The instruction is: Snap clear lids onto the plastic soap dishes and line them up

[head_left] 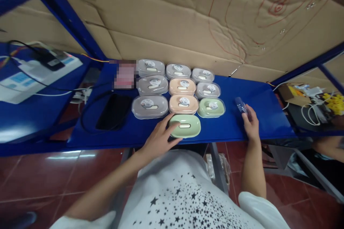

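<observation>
Near the table's front edge lies a light green oval box (189, 130) with a pale strip on top; no clear cover or round sticker shows on it. My left hand (158, 137) grips its left end, thumb at the near side and a finger across the top. Off to the right, my right hand (251, 120) is closed on a clear plastic piece (240, 104), tilted above the table; its exact kind is unclear. Behind the green box sit rows of similar stickered boxes in clear covers: grey ones (149, 107), two peach ones (183, 104) and another green one (211, 108).
A black phone-like slab (114, 111) and a blurred pink item (125, 75) lie left on the blue table (258, 93). Cables and a white power strip (40, 78) are farther left. Cardboard (161, 14) walls the back. At right, another person's arm (329, 147) shows.
</observation>
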Demonstrator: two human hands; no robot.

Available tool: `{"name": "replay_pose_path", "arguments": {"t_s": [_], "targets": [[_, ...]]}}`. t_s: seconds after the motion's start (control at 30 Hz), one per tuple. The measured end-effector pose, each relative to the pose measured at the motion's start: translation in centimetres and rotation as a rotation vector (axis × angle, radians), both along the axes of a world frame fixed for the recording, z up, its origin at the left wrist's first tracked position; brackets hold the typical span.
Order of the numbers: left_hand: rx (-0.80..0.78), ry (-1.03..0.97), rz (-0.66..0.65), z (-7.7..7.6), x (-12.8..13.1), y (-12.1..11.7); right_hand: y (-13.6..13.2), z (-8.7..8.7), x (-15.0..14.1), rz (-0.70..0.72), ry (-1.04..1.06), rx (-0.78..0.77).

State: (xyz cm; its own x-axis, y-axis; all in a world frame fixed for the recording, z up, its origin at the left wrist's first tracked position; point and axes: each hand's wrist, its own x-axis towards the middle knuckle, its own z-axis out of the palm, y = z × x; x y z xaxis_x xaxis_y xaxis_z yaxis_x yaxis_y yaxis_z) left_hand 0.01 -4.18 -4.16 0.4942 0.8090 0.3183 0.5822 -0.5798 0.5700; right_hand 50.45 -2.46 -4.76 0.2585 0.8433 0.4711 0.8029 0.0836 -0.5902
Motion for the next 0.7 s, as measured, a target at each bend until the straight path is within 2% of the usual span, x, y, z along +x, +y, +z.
{"name": "replay_pose_path", "arguments": {"t_s": [0.1,0.17,0.23,0.33,0.4,0.5,0.7], "targets": [[-0.054,-0.057,0.026,-0.4,0.0,0.0,-1.9,-0.7,-3.3,0.001,0.082,0.076],[-0.058,-0.095,0.03,-0.6,0.1,0.0,-3.1,-0.7,-6.8,0.031,0.093,0.147],[-0.056,-0.125,0.036,-0.7,0.2,0.1,-4.0,-0.2,-11.3,0.151,0.02,0.187],[-0.079,-0.161,0.05,-0.8,0.3,0.1,-4.5,0.8,-18.2,0.412,-0.169,0.188],[-0.1,-0.192,0.053,-0.9,0.3,0.1,-4.4,1.0,-21.6,0.522,-0.238,0.195],[-0.093,-0.25,0.03,-1.1,0.4,0.2,-4.0,0.7,-24.4,0.581,-0.292,0.178],[-0.007,-0.255,-0.025,-1.2,0.5,0.3,-3.9,0.1,-25.7,0.601,-0.404,0.16]]}}
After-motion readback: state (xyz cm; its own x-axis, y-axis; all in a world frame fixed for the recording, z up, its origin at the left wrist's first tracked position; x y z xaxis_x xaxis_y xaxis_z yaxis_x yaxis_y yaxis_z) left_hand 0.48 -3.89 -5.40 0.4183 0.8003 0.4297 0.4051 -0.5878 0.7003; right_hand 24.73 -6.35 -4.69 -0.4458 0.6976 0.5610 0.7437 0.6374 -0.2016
